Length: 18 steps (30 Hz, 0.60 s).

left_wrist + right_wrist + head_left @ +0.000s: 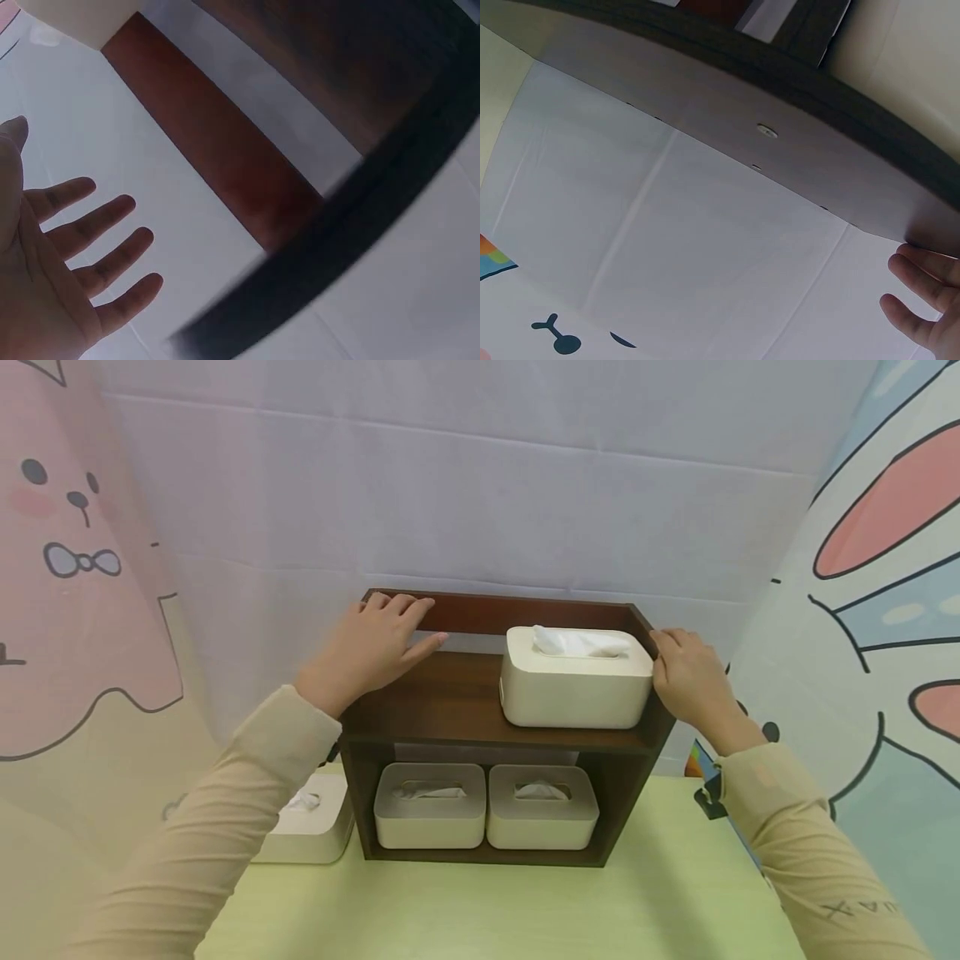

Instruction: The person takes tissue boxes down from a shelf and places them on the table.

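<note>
A dark brown two-tier shelf (pixel 431 693) stands on the table. On its upper tier, to the right, sits a cream tissue box (pixel 573 693) with tissue showing at its slot. Two grey-lidded tissue boxes, one left (pixel 430 818) and one right (pixel 542 818), fill the lower tier. My left hand (pixel 375 647) hovers by the shelf's upper left corner, fingers spread and holding nothing, as the left wrist view confirms. My right hand (pixel 690 681) rests against the right side panel (pixel 727 112), beside the upper box; its fingers look loosely extended, and the thumb is hidden.
Left of the shelf, another white tissue box (pixel 318 827) stands on the pale green table (pixel 450 910), partly behind my left sleeve. A white cloth (pixel 480 502) hangs behind. Cartoon-printed panels flank both sides.
</note>
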Each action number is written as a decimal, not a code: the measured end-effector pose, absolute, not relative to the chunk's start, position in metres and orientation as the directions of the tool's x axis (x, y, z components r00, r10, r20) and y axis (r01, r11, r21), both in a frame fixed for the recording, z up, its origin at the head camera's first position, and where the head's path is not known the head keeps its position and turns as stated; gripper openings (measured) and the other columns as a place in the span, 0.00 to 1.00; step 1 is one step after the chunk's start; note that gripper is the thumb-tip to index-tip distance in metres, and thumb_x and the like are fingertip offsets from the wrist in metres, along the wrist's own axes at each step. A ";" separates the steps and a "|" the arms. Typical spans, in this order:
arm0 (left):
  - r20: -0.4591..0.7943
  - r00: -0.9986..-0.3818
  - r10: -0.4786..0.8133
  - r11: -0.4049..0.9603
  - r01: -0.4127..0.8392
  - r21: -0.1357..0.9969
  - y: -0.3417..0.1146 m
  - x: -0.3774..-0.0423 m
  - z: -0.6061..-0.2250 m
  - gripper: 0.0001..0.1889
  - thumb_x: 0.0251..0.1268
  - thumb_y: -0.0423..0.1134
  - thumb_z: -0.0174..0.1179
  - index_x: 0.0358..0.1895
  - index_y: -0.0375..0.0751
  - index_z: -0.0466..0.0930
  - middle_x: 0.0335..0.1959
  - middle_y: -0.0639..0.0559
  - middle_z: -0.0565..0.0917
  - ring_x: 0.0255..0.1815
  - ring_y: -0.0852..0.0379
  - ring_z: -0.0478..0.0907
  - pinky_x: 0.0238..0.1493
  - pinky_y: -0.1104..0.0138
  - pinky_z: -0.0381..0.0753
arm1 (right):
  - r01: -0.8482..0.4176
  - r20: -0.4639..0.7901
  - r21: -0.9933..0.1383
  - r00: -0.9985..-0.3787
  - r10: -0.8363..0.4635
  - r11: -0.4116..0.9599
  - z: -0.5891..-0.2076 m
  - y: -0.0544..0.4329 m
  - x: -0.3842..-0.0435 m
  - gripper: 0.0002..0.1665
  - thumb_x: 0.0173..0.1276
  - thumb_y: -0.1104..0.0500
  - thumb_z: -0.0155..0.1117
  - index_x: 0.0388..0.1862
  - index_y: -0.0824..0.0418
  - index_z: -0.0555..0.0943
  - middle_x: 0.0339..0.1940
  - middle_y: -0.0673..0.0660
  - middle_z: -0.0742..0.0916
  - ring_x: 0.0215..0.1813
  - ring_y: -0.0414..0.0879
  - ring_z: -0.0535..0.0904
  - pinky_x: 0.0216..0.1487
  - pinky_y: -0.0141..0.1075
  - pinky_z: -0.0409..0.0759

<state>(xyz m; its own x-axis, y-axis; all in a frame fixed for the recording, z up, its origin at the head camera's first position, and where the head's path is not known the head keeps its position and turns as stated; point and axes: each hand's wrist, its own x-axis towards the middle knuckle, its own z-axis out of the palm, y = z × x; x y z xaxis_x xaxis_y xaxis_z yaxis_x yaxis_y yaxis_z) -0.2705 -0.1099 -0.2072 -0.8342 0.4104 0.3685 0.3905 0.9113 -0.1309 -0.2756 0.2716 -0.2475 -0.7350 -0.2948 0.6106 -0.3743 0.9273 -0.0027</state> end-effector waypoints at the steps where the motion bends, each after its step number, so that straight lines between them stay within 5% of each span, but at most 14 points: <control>1: 0.375 -0.828 0.416 0.908 0.399 -0.126 -0.106 -0.271 -0.208 0.34 0.66 0.64 0.37 0.68 0.46 0.58 0.65 0.45 0.67 0.63 0.39 0.63 0.57 0.45 0.64 | -0.374 0.609 -0.003 -0.736 -0.294 0.928 -0.247 0.271 -0.276 0.22 0.64 0.67 0.41 0.53 0.77 0.71 0.50 0.74 0.77 0.52 0.68 0.71 0.50 0.60 0.69; 18: 0.331 -0.800 0.500 0.857 0.511 -0.058 -0.039 -0.284 -0.227 0.36 0.63 0.67 0.38 0.68 0.48 0.58 0.65 0.48 0.67 0.63 0.44 0.64 0.59 0.50 0.65 | -0.380 0.616 -0.002 -0.729 -0.298 0.925 -0.246 0.271 -0.275 0.22 0.64 0.67 0.42 0.53 0.77 0.72 0.49 0.74 0.77 0.52 0.68 0.71 0.49 0.61 0.69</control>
